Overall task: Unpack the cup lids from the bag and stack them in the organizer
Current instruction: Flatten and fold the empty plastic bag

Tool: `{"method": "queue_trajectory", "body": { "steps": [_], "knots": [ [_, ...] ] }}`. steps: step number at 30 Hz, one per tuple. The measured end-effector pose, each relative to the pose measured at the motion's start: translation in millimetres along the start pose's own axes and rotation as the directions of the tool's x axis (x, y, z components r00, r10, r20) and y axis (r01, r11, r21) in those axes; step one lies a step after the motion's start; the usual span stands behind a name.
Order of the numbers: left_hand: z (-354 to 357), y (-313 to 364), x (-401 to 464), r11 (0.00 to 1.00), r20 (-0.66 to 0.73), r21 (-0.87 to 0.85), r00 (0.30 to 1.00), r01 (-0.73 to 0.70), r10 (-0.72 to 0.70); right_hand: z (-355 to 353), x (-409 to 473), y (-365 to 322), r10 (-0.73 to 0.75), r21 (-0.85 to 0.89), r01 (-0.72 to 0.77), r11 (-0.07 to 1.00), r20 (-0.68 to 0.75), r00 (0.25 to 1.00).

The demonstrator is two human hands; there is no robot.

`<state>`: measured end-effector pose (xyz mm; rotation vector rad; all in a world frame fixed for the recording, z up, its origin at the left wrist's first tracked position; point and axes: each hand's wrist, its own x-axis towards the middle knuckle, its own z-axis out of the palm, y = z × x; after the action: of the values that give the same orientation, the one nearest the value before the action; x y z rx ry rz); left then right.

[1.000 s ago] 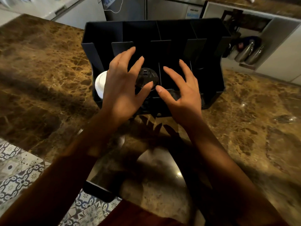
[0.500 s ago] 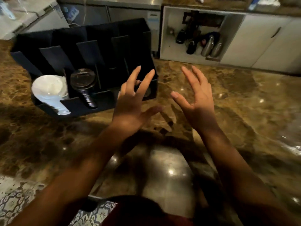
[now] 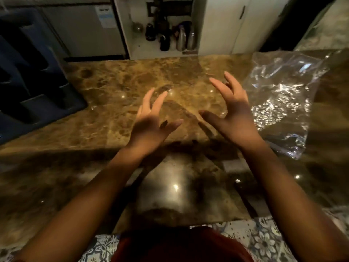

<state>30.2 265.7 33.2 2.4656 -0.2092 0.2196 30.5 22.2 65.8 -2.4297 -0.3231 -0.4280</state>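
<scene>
My left hand (image 3: 151, 125) and my right hand (image 3: 232, 114) hover above the brown marble counter (image 3: 117, 87), palms facing each other, fingers spread and holding nothing. A crumpled clear plastic bag (image 3: 279, 103) lies on the counter just right of my right hand; no lids show inside it. The dark organizer (image 3: 32, 76) with its dividers stands at the far left, partly cut off by the frame edge. No lids are visible in the part of it that shows.
Behind the counter an open white cabinet (image 3: 160, 35) holds metal flasks and dark bottles. A steel appliance front (image 3: 83, 29) stands left of it. Patterned floor tiles (image 3: 264, 241) show below the counter's near edge.
The view has swung right: the organizer slid to the left edge, its lids went out of sight, and the plastic bag came into view. Both hands moved away from the organizer, still empty.
</scene>
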Motion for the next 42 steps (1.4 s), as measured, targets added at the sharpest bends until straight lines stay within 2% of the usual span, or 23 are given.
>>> {"method": "queue_trajectory", "body": {
  "steps": [4, 7, 11, 13, 16, 18, 19, 21, 22, 23, 27, 30, 35, 38, 40, 42],
  "knots": [
    [35.3, 41.9, 14.6, 0.997, 0.085, -0.068, 0.996, -0.02, 0.025, -43.1, -13.7, 33.1, -0.009, -0.032, 0.006, 0.999, -0.093, 0.996],
    [58.5, 64.8, 27.1, 0.98, 0.166, -0.195, 0.984, -0.035, 0.068, -67.5, -22.4, 54.6, 0.016, -0.086, -0.031, 0.996, -0.179, 0.984],
    [90.0, 95.6, 44.0, 0.878, 0.31, -0.434, 0.949, 0.201, -0.064, -92.4, -34.6, 92.9, 0.114, -0.178, -0.205, 0.963, -0.42, 0.9],
    [106.2, 105.8, 53.5, 0.845, 0.33, -0.475, 0.94, 0.247, -0.089, -98.1, -40.1, 113.8, 0.241, -0.173, -0.355, 0.919, -0.467, 0.851],
    [129.0, 111.3, 66.4, 0.892, 0.331, -0.404, 0.942, 0.203, -0.065, -93.9, -51.1, 136.8, 0.494, -0.011, -0.536, 0.844, -0.37, 0.787],
    [139.6, 111.3, 75.8, 0.922, 0.344, -0.338, 0.937, 0.188, -0.065, -88.1, -57.0, 145.5, 0.631, 0.199, -0.598, 0.776, -0.261, 0.731],
    [142.9, 111.2, 79.1, 0.933, 0.356, -0.308, 0.932, 0.188, -0.07, -85.3, -58.5, 146.9, 0.702, 0.386, -0.606, 0.695, -0.182, 0.689],
    [146.6, 109.4, 81.1, 0.939, 0.364, -0.29, 0.929, 0.187, -0.073, -80.6, -60.6, 146.8, 0.785, 0.719, -0.541, 0.437, -0.011, 0.62],
    [146.8, 107.4, 80.2, 0.931, 0.353, -0.31, 0.933, 0.191, -0.074, -79.1, -61.0, 146.3, 0.79, 0.784, -0.506, 0.361, 0.031, 0.612],
    [145.5, 104.4, 78.4, 0.918, 0.337, -0.345, 0.939, 0.195, -0.073, -76.7, -61.9, 145.7, 0.785, 0.803, -0.486, 0.344, 0.038, 0.619],
    [130.5, 81.2, 69.8, 0.867, 0.256, -0.478, 0.967, 0.142, -0.017, -60.7, -58.6, 139.5, 0.725, 0.844, -0.406, 0.35, 0.031, 0.688],
    [110.6, 61.3, 60.2, 0.792, 0.198, -0.592, 0.98, 0.148, -0.035, -51.3, -45.5, 129.0, 0.736, 0.81, -0.448, 0.378, 0.031, 0.677],
    [71.1, 36.0, 35.0, 0.736, 0.046, -0.657, 0.983, 0.165, -0.179, -41.0, -37.8, 109.0, 0.686, 0.759, -0.462, 0.46, 0.027, 0.727],
    [47.3, 21.0, 5.7, 0.813, -0.073, -0.565, 0.973, 0.14, -0.218, -29.2, -32.7, 91.9, 0.601, 0.629, -0.482, 0.61, 0.029, 0.798],
    [35.8, 4.3, -29.8, 0.865, -0.111, -0.489, 0.976, 0.11, -0.187, -17.7, -41.8, 82.1, 0.582, 0.617, -0.501, 0.607, 0.085, 0.809],
    [21.4, -11.4, -64.4, 0.832, -0.066, -0.508, 0.954, 0.221, -0.293, -12.5, -52.5, 78.6, 0.566, 0.537, -0.536, 0.651, 0.128, 0.815]
  ]
}}
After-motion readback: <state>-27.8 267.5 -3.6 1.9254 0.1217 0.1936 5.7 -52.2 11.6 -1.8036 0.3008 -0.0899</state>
